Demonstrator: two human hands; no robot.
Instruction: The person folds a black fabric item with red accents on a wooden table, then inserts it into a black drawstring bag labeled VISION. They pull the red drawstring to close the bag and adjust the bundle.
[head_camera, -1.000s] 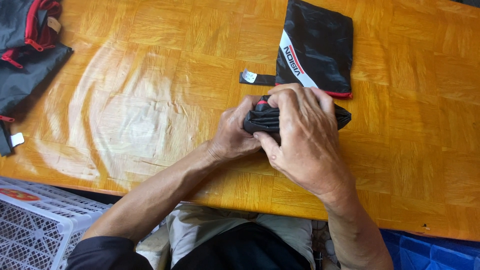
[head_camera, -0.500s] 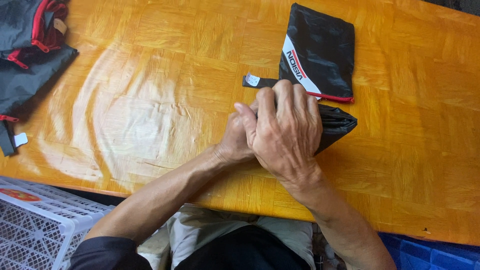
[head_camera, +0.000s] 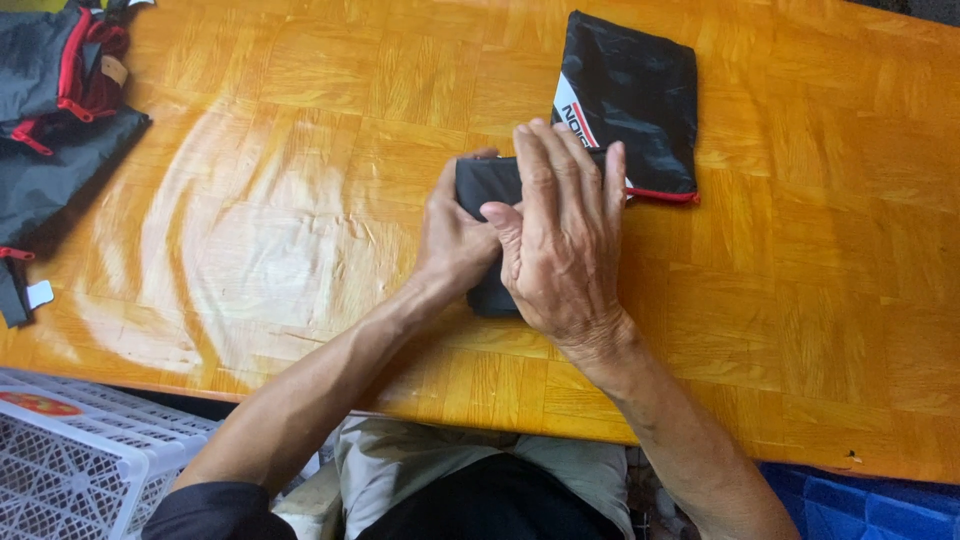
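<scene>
A: Glossy orange-brown parquet tabletop (head_camera: 300, 200) is being shown from above. What is being pressed at its middle?

B: A small folded black fabric bundle (head_camera: 478, 185) is being pressed flat on the wood. It is being gripped at its left edge by the left hand (head_camera: 455, 240), fingers curled around it, and being covered by the right hand (head_camera: 560, 240), fingers straight and close together.

A: What is lying nearby?

B: A flat black nylon pouch with a white stripe and red trim (head_camera: 635, 100) is lying just behind the bundle; dark grey and red garments (head_camera: 50, 110) are being kept at the far left, a white plastic lattice crate (head_camera: 80, 465) below.

Head view, steeply down, close over table (head_camera: 250, 260)
</scene>
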